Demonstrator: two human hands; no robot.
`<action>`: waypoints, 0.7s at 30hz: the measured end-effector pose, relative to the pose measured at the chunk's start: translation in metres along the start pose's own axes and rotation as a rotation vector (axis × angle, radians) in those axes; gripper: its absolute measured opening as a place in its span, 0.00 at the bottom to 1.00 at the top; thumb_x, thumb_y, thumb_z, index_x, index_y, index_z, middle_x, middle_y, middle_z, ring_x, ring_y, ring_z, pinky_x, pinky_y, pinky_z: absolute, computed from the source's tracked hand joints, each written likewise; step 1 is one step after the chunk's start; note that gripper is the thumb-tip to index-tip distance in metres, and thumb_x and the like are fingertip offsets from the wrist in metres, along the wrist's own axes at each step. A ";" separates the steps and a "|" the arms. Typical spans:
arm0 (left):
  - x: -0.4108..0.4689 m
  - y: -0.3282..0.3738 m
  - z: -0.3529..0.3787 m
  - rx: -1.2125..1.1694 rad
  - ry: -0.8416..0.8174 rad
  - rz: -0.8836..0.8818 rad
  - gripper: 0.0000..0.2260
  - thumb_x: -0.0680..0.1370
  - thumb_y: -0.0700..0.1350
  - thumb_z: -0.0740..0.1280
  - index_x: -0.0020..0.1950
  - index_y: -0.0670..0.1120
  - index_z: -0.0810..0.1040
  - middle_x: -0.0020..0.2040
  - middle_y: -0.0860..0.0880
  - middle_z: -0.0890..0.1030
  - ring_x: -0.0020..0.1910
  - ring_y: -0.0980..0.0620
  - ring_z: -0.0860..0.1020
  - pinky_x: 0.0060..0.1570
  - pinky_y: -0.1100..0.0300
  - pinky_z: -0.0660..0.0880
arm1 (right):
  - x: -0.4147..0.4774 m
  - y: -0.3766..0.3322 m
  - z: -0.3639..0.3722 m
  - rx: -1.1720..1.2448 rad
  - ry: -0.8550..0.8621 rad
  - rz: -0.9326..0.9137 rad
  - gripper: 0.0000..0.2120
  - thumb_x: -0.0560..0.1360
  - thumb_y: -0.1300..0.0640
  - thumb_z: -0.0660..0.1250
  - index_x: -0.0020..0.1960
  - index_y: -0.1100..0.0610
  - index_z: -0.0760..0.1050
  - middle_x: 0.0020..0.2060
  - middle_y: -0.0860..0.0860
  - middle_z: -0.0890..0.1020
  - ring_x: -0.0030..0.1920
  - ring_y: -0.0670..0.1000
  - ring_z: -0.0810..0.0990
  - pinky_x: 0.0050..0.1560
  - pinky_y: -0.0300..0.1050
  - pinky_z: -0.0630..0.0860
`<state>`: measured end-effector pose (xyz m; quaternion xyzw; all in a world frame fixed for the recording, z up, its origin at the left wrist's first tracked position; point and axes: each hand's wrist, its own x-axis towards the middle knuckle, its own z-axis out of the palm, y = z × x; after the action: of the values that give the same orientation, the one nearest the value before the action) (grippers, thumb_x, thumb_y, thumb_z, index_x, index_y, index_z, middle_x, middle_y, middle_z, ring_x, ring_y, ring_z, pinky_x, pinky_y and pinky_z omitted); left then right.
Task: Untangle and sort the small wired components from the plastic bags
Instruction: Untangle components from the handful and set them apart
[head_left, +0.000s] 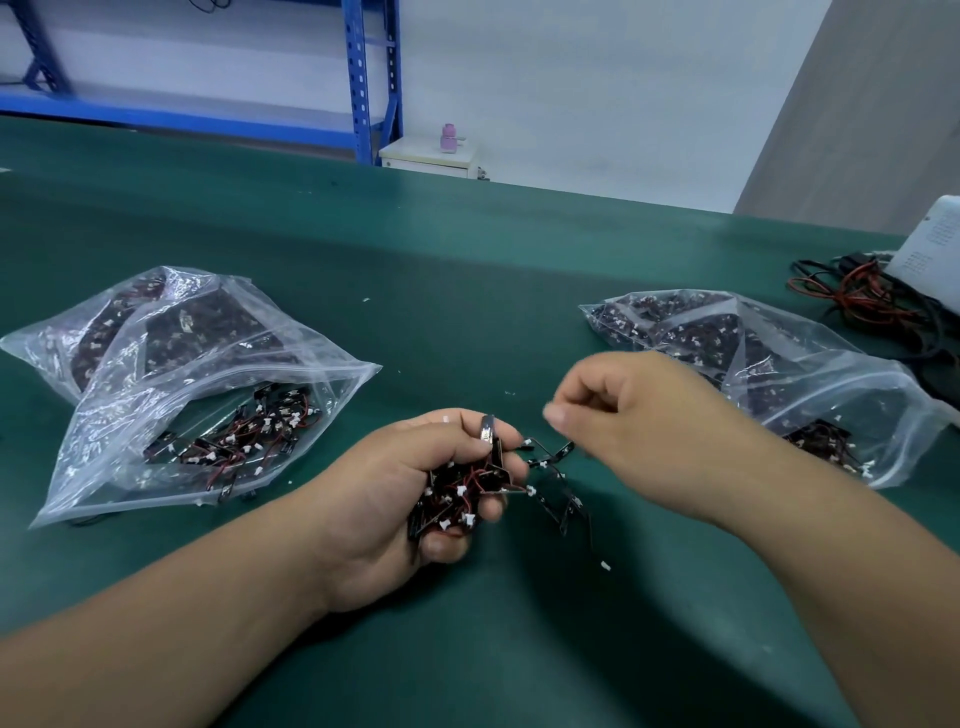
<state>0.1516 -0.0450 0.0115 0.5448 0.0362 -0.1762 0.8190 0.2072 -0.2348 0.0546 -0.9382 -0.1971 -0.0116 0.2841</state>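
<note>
My left hand (405, 499) grips a tangled clump of small wired components (457, 499): black strips, red and black wires, white plugs. A few strands (566, 506) dangle from the clump to the right, over the green table. My right hand (639, 421) hovers just right of the clump with curled fingers, thumb against forefinger; motion blur hides whether it pinches a wire. An open clear plastic bag (208, 415) with loose components lies at the left, on top of another bag (78, 338). More bags (810, 364) of the same parts lie at the right.
A green mat (467, 260) covers the table. A white device (930, 249) with a heap of red and black cables (872, 301) sits at the far right edge. Behind the table stand a blue shelf rack (363, 78) and a small white cabinet (431, 156).
</note>
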 end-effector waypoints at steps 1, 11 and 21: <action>-0.001 0.000 0.001 0.021 -0.007 0.007 0.08 0.71 0.40 0.66 0.43 0.48 0.84 0.41 0.43 0.81 0.29 0.51 0.75 0.19 0.68 0.60 | -0.002 -0.005 0.002 0.120 0.018 -0.050 0.12 0.73 0.41 0.66 0.40 0.49 0.79 0.31 0.43 0.80 0.28 0.42 0.73 0.33 0.40 0.71; 0.000 -0.003 0.001 0.077 -0.059 0.057 0.08 0.71 0.38 0.66 0.46 0.46 0.83 0.44 0.42 0.82 0.30 0.52 0.75 0.19 0.68 0.60 | -0.008 -0.014 0.014 0.204 -0.031 -0.214 0.10 0.72 0.60 0.75 0.41 0.45 0.82 0.39 0.40 0.79 0.33 0.40 0.78 0.34 0.32 0.68; 0.004 -0.003 -0.002 0.001 -0.010 0.002 0.10 0.75 0.36 0.63 0.50 0.44 0.83 0.44 0.42 0.83 0.31 0.51 0.77 0.19 0.68 0.62 | -0.005 -0.014 0.005 0.329 0.059 -0.065 0.09 0.74 0.61 0.71 0.40 0.48 0.78 0.27 0.41 0.78 0.26 0.42 0.74 0.28 0.36 0.71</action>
<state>0.1544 -0.0447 0.0071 0.5446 0.0315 -0.1782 0.8190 0.1967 -0.2229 0.0570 -0.8714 -0.2181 -0.0160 0.4391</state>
